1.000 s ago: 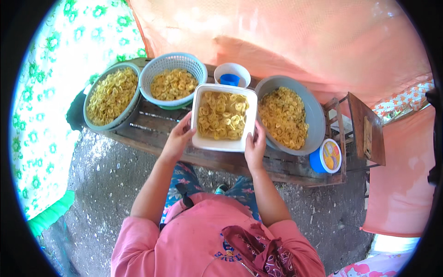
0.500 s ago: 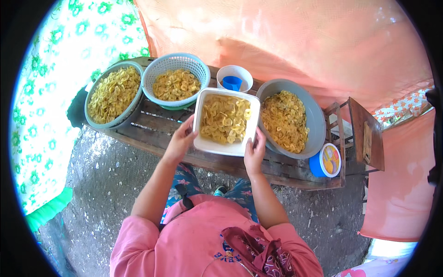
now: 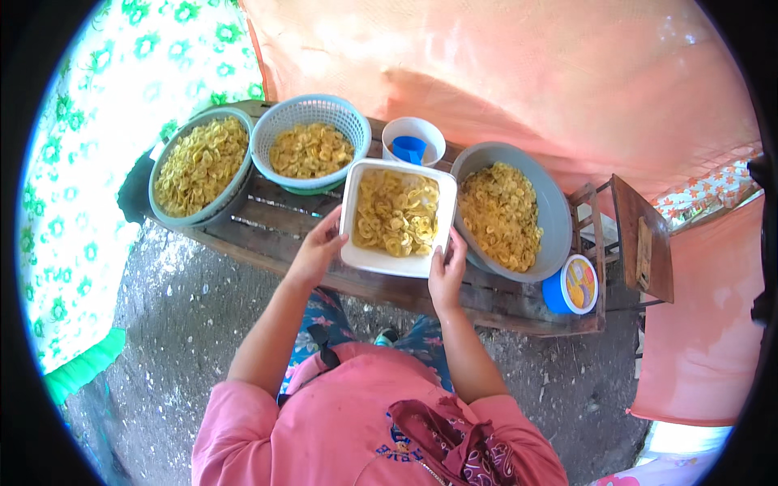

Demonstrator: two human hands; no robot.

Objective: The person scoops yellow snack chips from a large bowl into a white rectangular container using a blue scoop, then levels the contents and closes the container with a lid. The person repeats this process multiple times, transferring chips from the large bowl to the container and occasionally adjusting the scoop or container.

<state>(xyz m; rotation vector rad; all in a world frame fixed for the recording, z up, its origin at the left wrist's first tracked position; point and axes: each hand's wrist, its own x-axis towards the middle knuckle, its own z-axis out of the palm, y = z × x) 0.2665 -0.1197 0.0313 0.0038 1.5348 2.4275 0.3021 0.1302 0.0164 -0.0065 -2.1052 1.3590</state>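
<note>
Obs.: we have white sq. tub (image 3: 381,262) in both hands, held in front of us over near side of slatted wood worktop (image 3: 279,208); gap beneath, if any, hidden. Contents: thin yellow chips (image 3: 401,219), mostly round, bare wall showing above them.

Our L hand (image 3: 318,245) is closed on tub's L side, toward near corner; fingers partly hidden behind it. Our R hand (image 3: 447,269) is closed on tub's near R corner, thumb up against the wall. Both hands hold tub only.

Just beyond tub: white bucket (image 3: 431,132) w/ blue cup (image 3: 408,148) inside. Beyond & L of tub: lt. blue mesh colander (image 3: 351,121), part-filled w/ similar chips, on a green base (image 3: 320,191), mostly hidden. Farther L of tub: oval basin (image 3: 181,219), heaped w/ chips. Just R of tub: big grey basin (image 3: 553,206), chips piled toward its L, bare wall on R. Farther R of tub, slightly nearer us: blue pail (image 3: 555,293) w/ white-rimmed lid (image 3: 580,283), by worktop's R end.

Outermost: orange sheet (image 3: 519,73) behind tub; green-floral cloth (image 3: 105,130) far L of it; our pink shirt (image 3: 340,421) on near side of it.
</note>
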